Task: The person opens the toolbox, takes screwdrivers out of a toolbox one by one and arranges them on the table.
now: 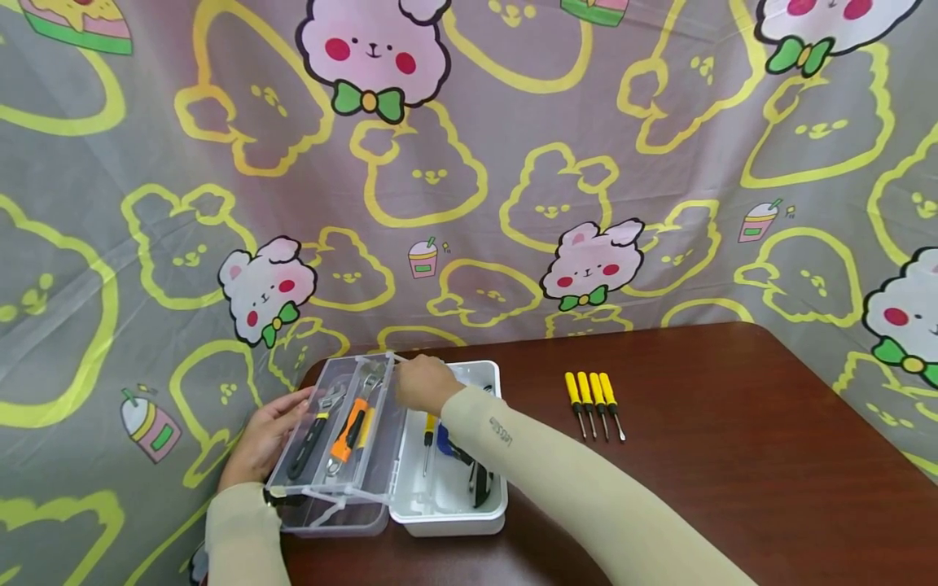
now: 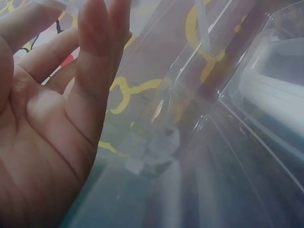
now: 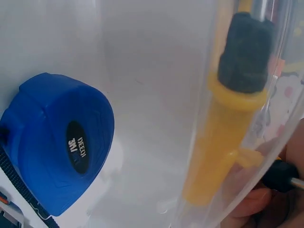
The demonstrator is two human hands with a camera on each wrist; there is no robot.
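An open toolbox has a white base (image 1: pixel 447 509) and a clear hinged tray lid (image 1: pixel 293 490) tilted to the left. Inside the lid lie a black-handled adjustable wrench (image 1: pixel 311 439) and an orange-handled wrench (image 1: pixel 350 431). My left hand (image 1: pixel 262 435) touches the lid's left side, fingers mostly straight in the left wrist view. At the back of the box, my right hand (image 1: pixel 425 384) pinches a screwdriver (image 3: pixel 281 175), its shaft pointing toward the lid; the fingers hide most of it. A yellow-handled screwdriver (image 1: pixel 429 431) and a blue tape measure (image 3: pixel 61 137) lie in the base.
Several yellow-handled screwdrivers (image 1: pixel 593 399) lie in a row on the brown table (image 1: pixel 703 439), right of the box. A black and silver tool (image 1: pixel 479 486) sits in the base's front right corner. A patterned curtain (image 1: pixel 506 195) hangs behind the table.
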